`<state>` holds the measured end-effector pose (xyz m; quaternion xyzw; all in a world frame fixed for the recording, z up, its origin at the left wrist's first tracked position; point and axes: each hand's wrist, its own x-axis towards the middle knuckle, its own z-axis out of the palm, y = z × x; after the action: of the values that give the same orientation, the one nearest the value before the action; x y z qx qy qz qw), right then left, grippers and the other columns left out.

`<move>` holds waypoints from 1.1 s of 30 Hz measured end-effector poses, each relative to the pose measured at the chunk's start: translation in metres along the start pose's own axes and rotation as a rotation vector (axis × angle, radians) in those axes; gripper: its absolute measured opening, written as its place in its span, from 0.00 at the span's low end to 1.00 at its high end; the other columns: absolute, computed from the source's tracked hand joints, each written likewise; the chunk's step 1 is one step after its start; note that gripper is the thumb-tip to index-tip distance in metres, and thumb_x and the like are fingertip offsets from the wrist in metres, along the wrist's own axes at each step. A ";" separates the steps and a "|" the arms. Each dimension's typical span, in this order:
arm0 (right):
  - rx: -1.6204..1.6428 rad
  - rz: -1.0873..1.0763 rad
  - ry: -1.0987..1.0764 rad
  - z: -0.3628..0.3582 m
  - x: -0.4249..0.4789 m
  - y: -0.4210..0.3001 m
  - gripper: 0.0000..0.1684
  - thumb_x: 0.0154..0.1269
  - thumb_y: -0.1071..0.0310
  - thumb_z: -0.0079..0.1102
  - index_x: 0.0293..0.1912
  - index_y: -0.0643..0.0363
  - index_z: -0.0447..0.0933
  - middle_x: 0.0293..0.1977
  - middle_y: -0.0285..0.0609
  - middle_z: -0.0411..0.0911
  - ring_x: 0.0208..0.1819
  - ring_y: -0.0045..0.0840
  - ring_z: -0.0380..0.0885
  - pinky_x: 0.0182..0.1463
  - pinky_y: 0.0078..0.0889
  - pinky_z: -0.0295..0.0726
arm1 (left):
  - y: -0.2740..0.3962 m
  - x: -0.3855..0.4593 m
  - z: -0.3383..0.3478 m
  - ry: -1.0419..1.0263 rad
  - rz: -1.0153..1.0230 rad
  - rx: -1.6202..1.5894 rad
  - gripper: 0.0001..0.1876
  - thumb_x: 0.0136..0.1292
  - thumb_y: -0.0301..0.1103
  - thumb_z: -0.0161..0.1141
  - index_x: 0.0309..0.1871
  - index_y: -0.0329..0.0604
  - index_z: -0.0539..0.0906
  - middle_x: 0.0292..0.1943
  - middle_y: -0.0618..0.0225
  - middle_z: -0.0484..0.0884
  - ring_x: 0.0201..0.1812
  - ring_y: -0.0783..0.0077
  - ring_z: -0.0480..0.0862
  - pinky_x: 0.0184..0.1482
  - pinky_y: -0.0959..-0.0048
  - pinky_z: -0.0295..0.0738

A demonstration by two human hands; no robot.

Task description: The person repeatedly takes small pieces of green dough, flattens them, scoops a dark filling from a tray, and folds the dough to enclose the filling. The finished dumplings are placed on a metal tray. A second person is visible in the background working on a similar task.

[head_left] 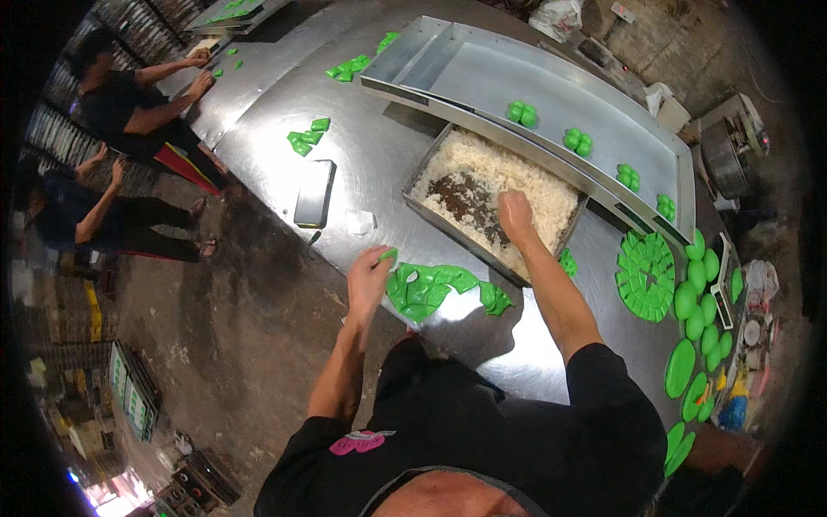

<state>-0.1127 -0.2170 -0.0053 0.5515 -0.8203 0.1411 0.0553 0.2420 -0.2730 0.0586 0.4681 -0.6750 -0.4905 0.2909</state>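
My left hand (pixel 367 281) holds a small piece of green dough (pixel 388 254) between thumb and fingers, just above the metal table's near edge. Beside it on the table lies a flattened, torn sheet of green dough (pixel 418 294). My right hand (pixel 515 213) is down in a metal tray (pixel 466 249) of pale, crumbly filling (pixel 549 187), its fingers curled; whether they hold any filling is hidden. A dark patch of tray bottom shows beside that hand. Behind stands a long metal tray (pixel 536 71) with clusters of green dough balls (pixel 522 114).
A phone (pixel 314 194) and a crumpled white paper (pixel 360 222) lie left of the filling tray. Cut green dough pieces (pixel 309 137) sit farther back. Right are a scored dough round (pixel 645 276) and several dough balls (pixel 696 276). Two people (pixel 123 97) are at the far left.
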 end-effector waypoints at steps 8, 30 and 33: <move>0.113 -0.184 -0.179 -0.022 -0.037 -0.007 0.12 0.59 0.69 0.55 0.41 0.59 0.83 0.34 0.52 0.80 0.39 0.47 0.79 0.45 0.47 0.77 | -0.007 0.026 0.005 -0.037 -0.410 -0.990 0.18 0.66 0.28 0.61 0.56 0.28 0.75 0.44 0.63 0.82 0.46 0.73 0.81 0.50 0.75 0.75; 0.620 0.104 0.206 -0.097 -0.031 -0.079 0.10 0.58 0.72 0.61 0.41 0.59 0.83 0.36 0.49 0.81 0.39 0.44 0.80 0.45 0.39 0.79 | 0.063 0.080 0.150 -0.424 -0.366 -0.905 0.13 0.67 0.28 0.60 0.53 0.37 0.80 0.42 0.73 0.82 0.35 0.85 0.75 0.34 0.81 0.67; 0.524 0.186 0.088 -0.115 -0.035 -0.069 0.10 0.58 0.71 0.62 0.41 0.60 0.82 0.35 0.47 0.81 0.37 0.39 0.81 0.43 0.35 0.80 | 0.062 0.076 0.159 -0.525 -0.363 -0.812 0.19 0.67 0.30 0.60 0.61 0.37 0.78 0.43 0.74 0.82 0.36 0.84 0.74 0.36 0.82 0.66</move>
<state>-0.0431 -0.1766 0.1081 0.4628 -0.7996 0.3767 -0.0668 0.0547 -0.2758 0.0560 0.2879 -0.3884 -0.8566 0.1802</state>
